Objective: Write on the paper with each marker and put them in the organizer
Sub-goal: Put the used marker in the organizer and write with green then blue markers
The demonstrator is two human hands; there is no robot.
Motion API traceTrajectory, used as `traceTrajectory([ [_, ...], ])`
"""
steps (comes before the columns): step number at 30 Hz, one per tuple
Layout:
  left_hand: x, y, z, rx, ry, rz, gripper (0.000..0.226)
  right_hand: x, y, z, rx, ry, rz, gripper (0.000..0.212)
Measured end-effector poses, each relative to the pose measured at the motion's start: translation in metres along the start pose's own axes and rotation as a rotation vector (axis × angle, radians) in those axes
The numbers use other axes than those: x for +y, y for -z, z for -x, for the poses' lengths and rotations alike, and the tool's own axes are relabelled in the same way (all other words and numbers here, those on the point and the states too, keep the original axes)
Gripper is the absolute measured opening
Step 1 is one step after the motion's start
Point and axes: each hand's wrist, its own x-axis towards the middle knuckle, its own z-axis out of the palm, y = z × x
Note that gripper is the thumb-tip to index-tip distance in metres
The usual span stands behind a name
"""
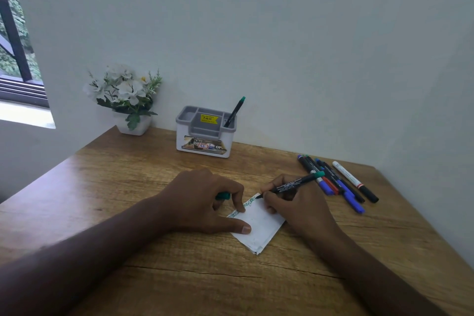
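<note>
While the left hand [205, 200] pins the paper [256, 226], the right hand [295, 205] grips a marker [292, 183], tip down-left.

Two bare arms and hands

The left hand [205, 200] and right hand [295, 205] wear no rings, watch or gloves. Both forearms are bare, no sleeves showing, coming in from the bottom corners of the frame.

Both forearms reach in from the near edge and meet mid-scene. The left hand [205, 202] lies palm down, thumb stretched flat toward the right, fingers [237, 195] curled with their tips pressing down; a green cap shows under them. The right hand [295, 209] sits just right of it, fingers bent in a writing pinch round a marker [292, 184].
</note>
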Motion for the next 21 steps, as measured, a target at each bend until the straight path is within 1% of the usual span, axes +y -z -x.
traceTrajectory([
  [4, 0.0006, 0.0003, 0.0001, -0.001, 0.001, 0.0, 0.055, -0.0003, 0.0, 0.0001, 0.012, -0.016, -0.01, 0.004],
  [9, -0.0002, -0.0003, -0.0003, 0.005, -0.003, 0.002, 0.057, 0.001, -0.0003, -0.0007, 0.019, -0.013, -0.027, 0.007],
  [12, 0.0003, 0.0004, 0.0, -0.006, 0.003, 0.007, 0.055, 0.0021, -0.0004, -0.0011, 0.009, 0.011, -0.01, 0.006],
  [16, 0.0016, 0.0018, 0.0005, -0.013, -0.003, -0.002, 0.052, 0.0029, 0.0001, -0.0014, 0.017, -0.003, -0.027, 0.005],
  [21, 0.002, 0.003, 0.0012, 0.006, -0.014, -0.008, 0.052, 0.0039, 0.0002, -0.002, 0.018, 0.009, -0.043, 0.007],
])
